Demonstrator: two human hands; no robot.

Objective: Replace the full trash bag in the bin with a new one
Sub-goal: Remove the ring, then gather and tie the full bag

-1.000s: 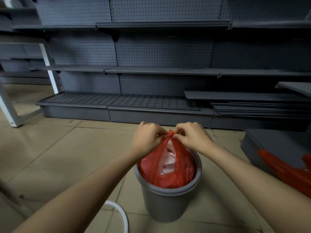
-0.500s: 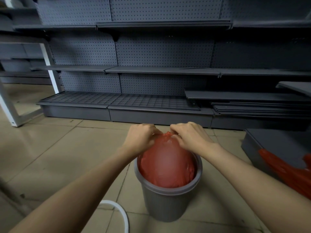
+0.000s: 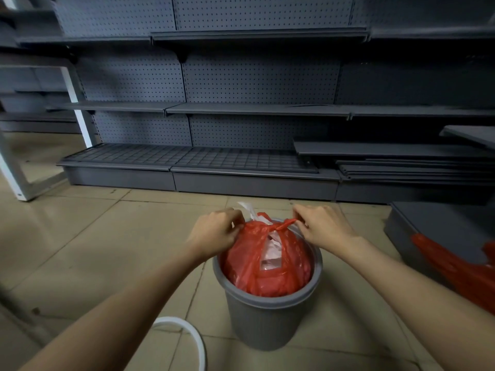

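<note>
Red trash bag [image 3: 265,263], seated in grey bin [image 3: 267,314] on floor, now knotted at top versus half a second ago; left hand [image 3: 217,231] and right hand [image 3: 321,226] fingers pinching handles, pulled apart; ready for lifting out.

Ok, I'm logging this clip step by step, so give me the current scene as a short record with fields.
setting: tiled floor in front of grey shelving
bin: grey bin, upright on the floor
full bag: red trash bag still inside the bin, white contents showing through a gap
left hand: pinching the bag's left top end
right hand: pinching the right top end
spare bag: red plastic lying at right
stage: tying the bag top
</note>
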